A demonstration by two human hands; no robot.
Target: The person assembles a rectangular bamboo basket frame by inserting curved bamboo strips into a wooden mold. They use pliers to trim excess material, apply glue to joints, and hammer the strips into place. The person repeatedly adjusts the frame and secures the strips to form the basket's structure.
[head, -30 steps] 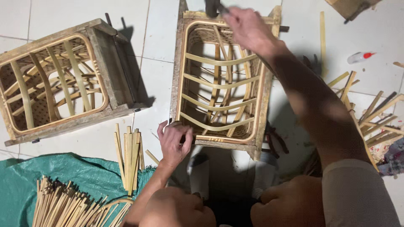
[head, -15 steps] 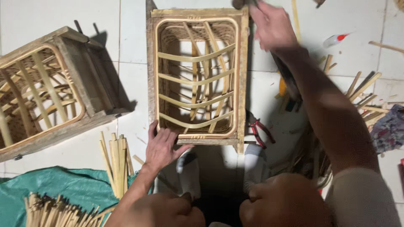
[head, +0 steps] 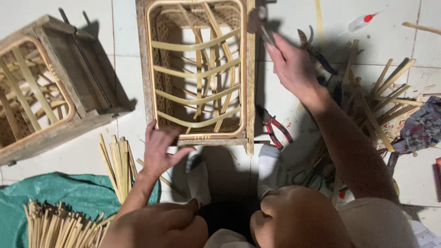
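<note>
White floor tiles [head: 404,41] carry everything; a green sheet [head: 69,197] with a bundle of thin sticks [head: 59,227] lies at the near left edge, and loose bamboo strips [head: 386,96] are scattered to the right. Since half a second ago, the woven bamboo frame [head: 197,69] sits closer and further right in view, and the right hand has dropped away from its top corner. The left hand [head: 158,149], fingers spread open, presses on the frame's near left corner. The right hand [head: 291,69] is closed around a metal tool [head: 259,23] beside the frame's right rail. Red-handled pliers [head: 275,128] lie just beside the frame.
</note>
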